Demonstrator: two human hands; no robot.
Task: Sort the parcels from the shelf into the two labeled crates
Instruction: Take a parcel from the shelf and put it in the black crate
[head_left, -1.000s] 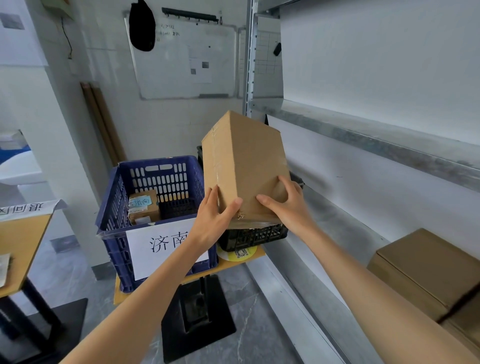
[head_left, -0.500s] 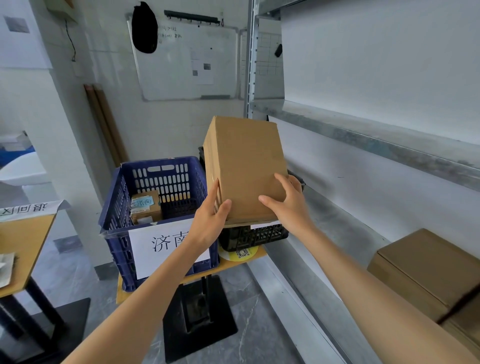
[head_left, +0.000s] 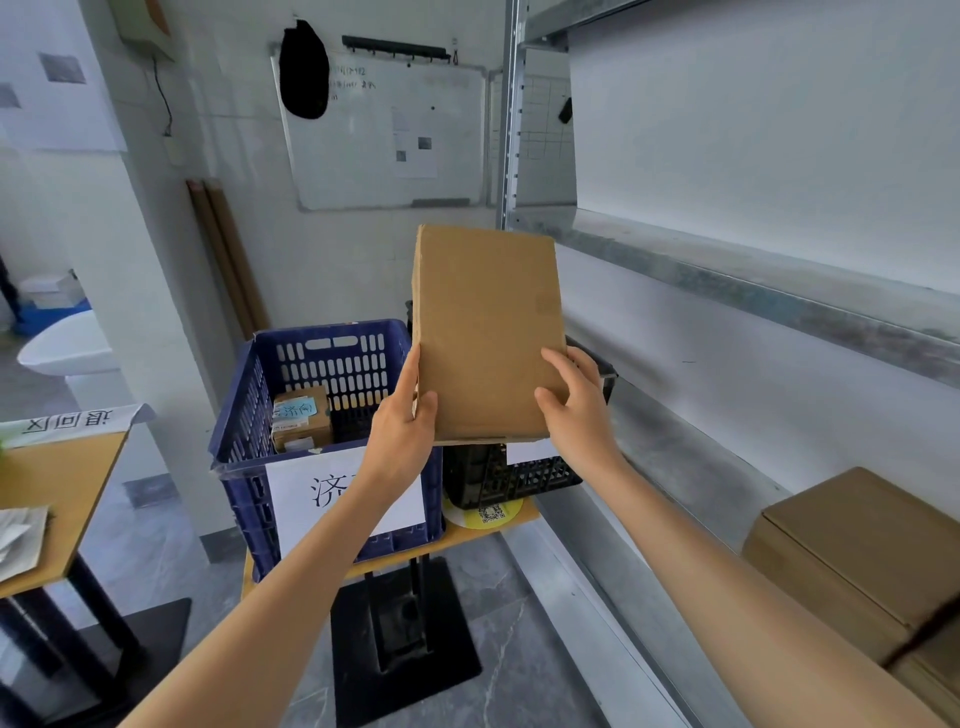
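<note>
A brown cardboard parcel (head_left: 485, 332) stands nearly upright in the air over the black crate (head_left: 511, 475). My left hand (head_left: 402, 426) grips its lower left edge, thumb on the front face. My right hand (head_left: 579, 402) holds its lower right edge with curled fingers. The blue crate (head_left: 249, 415) to the left carries a white paper label and holds a small brown parcel (head_left: 301, 418) with a blue sticker. The black crate's inside is hidden behind the held parcel.
Both crates sit on a small wooden stand (head_left: 488, 527) with a black base. A metal shelf (head_left: 675, 457) runs along the right, with more cardboard boxes (head_left: 872, 551) at its near end. A wooden table (head_left: 57, 499) stands at the left.
The parcel has turned from a slanted pose to nearly upright and square to me. Both hands shifted slightly lower on its edges. The view moved a little closer.
</note>
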